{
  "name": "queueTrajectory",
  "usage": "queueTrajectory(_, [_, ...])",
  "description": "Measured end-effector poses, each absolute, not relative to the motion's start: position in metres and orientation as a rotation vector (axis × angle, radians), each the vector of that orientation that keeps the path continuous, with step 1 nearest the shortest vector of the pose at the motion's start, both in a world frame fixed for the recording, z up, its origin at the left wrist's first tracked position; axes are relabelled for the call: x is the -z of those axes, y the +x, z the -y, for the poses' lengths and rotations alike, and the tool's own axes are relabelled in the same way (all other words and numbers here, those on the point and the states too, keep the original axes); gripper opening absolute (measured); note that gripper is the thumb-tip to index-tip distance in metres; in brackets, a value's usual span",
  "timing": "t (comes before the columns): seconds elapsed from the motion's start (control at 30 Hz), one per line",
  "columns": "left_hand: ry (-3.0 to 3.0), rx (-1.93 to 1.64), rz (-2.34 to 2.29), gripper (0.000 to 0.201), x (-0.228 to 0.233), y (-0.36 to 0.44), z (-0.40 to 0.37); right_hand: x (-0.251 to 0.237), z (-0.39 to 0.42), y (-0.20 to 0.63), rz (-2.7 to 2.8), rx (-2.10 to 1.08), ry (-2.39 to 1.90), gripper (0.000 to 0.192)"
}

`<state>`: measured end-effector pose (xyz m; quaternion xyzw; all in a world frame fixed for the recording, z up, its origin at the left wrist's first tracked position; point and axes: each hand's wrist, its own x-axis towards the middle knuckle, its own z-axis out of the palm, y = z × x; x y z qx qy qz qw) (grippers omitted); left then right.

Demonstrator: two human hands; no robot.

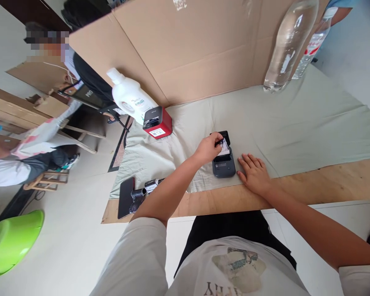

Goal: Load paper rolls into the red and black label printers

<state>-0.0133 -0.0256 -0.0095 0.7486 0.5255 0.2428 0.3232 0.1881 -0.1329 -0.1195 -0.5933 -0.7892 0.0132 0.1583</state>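
A dark grey portable label printer (223, 169) lies on the cloth-covered table in front of me, its lid (224, 135) raised. In its compartment sits a roll of white paper with black marks (225, 147). My left hand (208, 147) reaches over the printer's upper left side, thumb and fingers pinched at a small dark piece beside the roll. What that piece is, I cannot make out. Just right of the printer, my right hand (254, 172) rests on the cloth with fingers spread, apart from the printer and holding nothing.
A red and black box-shaped device (159, 123) stands before a white jug (132, 96). At the near left lie a phone (125, 196) and dark patterned rolls (139, 193). Two clear bottles (288, 49) lean by the cardboard wall (197, 49). Other people sit at left beyond a green tub (17, 240).
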Motion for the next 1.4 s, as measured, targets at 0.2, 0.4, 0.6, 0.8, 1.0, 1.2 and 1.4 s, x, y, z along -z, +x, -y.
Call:
queueTrajectory(0.2, [2.084,-0.59,-1.356,0.036,0.004,-0.005,0.034,0.119,0.134,0.188,2.256,-0.032,-1.703,0.054])
queueTrajectory(0.4, [2.024,-0.603,-1.372,0.036,0.003,-0.008,0.031,0.117,0.133,0.188,2.268,-0.062,-1.723,0.054])
queueTrajectory(0.6, [1.796,-0.54,-1.49,0.028,-0.006,-0.015,0.03,0.113,0.133,0.188,2.274,-0.11,-1.758,0.055])
queueTrajectory(0.8, [1.519,-0.64,-1.467,0.025,-0.001,-0.018,0.031,0.114,0.134,0.188,2.262,-0.133,-1.734,0.055])
queueTrajectory(1.0, [1.452,-0.721,-1.425,0.022,0.009,-0.025,0.031,0.113,0.125,0.193,2.093,-0.322,-1.6,0.055])
queueTrajectory(1.2, [1.448,-0.773,-1.37,0.02,0.015,-0.027,0.037,0.095,0.1,0.178,1.989,-0.62,-1.355,0.061])
queueTrajectory(1.4, [1.538,-0.787,-1.429,0.019,0.022,-0.023,0.042,0.102,0.095,0.165,2.019,-0.615,-1.359,0.063])
